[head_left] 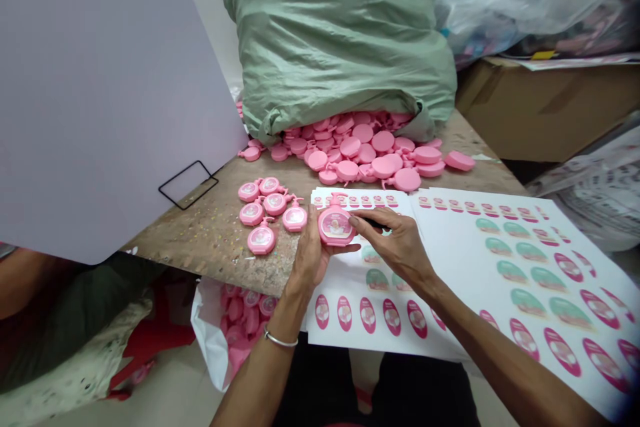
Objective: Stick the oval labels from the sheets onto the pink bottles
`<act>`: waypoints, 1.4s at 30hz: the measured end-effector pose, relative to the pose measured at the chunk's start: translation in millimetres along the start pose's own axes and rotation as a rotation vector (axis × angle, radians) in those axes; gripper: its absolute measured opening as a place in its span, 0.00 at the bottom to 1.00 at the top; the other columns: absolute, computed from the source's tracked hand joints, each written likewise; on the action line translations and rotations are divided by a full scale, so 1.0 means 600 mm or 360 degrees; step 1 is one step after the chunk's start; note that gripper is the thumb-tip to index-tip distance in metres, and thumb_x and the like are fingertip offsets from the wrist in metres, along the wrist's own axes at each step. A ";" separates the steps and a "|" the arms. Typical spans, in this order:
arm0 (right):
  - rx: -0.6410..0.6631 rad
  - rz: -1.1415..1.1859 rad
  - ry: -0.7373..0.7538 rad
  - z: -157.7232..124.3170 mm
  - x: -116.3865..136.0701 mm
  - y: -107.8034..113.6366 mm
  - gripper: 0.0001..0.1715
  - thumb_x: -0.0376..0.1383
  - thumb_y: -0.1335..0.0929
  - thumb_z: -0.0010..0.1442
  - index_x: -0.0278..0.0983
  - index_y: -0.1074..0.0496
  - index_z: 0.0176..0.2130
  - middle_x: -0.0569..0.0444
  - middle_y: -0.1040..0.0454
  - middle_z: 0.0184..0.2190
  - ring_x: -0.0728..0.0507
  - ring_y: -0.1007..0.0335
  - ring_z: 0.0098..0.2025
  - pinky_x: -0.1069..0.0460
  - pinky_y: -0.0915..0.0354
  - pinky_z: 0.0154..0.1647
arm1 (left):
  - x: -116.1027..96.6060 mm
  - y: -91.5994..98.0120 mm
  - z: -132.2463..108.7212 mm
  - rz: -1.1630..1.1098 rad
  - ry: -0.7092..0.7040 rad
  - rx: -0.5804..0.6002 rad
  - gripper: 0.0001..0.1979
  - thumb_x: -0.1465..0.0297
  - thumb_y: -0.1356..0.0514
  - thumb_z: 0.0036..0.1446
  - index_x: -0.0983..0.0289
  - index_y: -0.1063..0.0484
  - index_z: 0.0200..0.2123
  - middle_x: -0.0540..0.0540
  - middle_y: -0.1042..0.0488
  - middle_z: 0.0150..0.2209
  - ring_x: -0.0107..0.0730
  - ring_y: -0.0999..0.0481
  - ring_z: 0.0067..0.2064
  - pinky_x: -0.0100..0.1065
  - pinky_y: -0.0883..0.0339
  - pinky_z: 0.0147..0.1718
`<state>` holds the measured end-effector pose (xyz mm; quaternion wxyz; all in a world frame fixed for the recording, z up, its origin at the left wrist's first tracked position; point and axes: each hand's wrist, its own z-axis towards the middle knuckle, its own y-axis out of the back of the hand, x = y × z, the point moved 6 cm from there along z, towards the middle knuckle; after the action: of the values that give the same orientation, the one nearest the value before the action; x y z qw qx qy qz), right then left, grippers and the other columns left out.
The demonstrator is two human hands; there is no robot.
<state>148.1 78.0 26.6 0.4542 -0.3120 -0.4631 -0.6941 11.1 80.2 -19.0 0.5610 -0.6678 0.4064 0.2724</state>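
In the head view, my left hand [314, 250] is closed round a small pink toy pump bottle [336, 225], which has a round label on its face. My right hand [397, 240] meets the bottle's right edge with thumb and finger. A thin black tool [376, 223] is gripped in the right fingers; most of it is hidden, so its kind cannot be made out. Beneath both hands lies a sheet of printed stickers [380, 340] in pink and green. To the left, several labelled pink bottles [261, 240] rest on the table.
A green sack [340, 33] spills plain pink bottles [350, 147] across the table's back. More sticker sheets [450, 247] spread to the right. A white bag [207, 320] of pink pieces hangs below the front edge. A grey panel [110, 93] stands left; a cardboard box [560, 100] is at right.
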 end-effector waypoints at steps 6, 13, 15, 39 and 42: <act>0.0037 0.0185 -0.0147 0.001 -0.008 0.004 0.13 0.45 0.29 0.54 0.40 0.20 0.35 0.53 0.19 0.33 0.42 0.24 0.34 0.48 0.28 0.36 | 0.000 -0.001 0.000 0.0030 0.0000 -0.0007 0.27 0.50 0.47 0.59 0.67 0.27 0.45 0.63 0.24 0.45 0.45 0.23 0.45 0.44 0.24 0.37; 0.0017 0.0128 -0.0097 0.001 -0.002 0.004 0.13 0.44 0.29 0.54 0.39 0.20 0.36 0.53 0.19 0.33 0.42 0.24 0.35 0.48 0.28 0.37 | -0.003 -0.011 -0.003 -0.0029 0.0010 0.0028 0.25 0.51 0.48 0.61 0.67 0.28 0.46 0.62 0.23 0.46 0.46 0.22 0.45 0.45 0.24 0.39; 0.0012 0.0111 -0.0100 0.000 -0.002 0.003 0.13 0.44 0.29 0.54 0.39 0.20 0.36 0.53 0.19 0.33 0.42 0.24 0.35 0.48 0.29 0.37 | -0.003 -0.012 -0.003 -0.0034 0.0009 0.0027 0.25 0.52 0.49 0.61 0.66 0.28 0.47 0.62 0.24 0.46 0.46 0.22 0.45 0.45 0.24 0.39; 0.0072 -0.0154 0.0045 0.005 -0.001 0.009 0.13 0.45 0.31 0.57 0.40 0.22 0.37 0.51 0.20 0.34 0.41 0.26 0.37 0.46 0.32 0.40 | -0.008 -0.011 -0.006 0.0003 -0.0039 0.0145 0.20 0.59 0.36 0.52 0.66 0.29 0.43 0.59 0.24 0.42 0.42 0.23 0.42 0.43 0.24 0.39; -0.0043 -0.0602 0.0152 0.010 -0.001 0.021 0.19 0.46 0.32 0.58 0.37 0.24 0.44 0.44 0.22 0.39 0.35 0.30 0.44 0.40 0.37 0.47 | -0.009 -0.016 -0.014 0.0064 -0.0090 0.0203 0.19 0.66 0.34 0.50 0.66 0.31 0.44 0.59 0.25 0.42 0.41 0.24 0.43 0.43 0.25 0.41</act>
<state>159.8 81.6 32.6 0.3329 -0.1922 -0.4819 -0.7874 15.5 73.7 -8.0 0.6080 -0.6145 0.4204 0.2759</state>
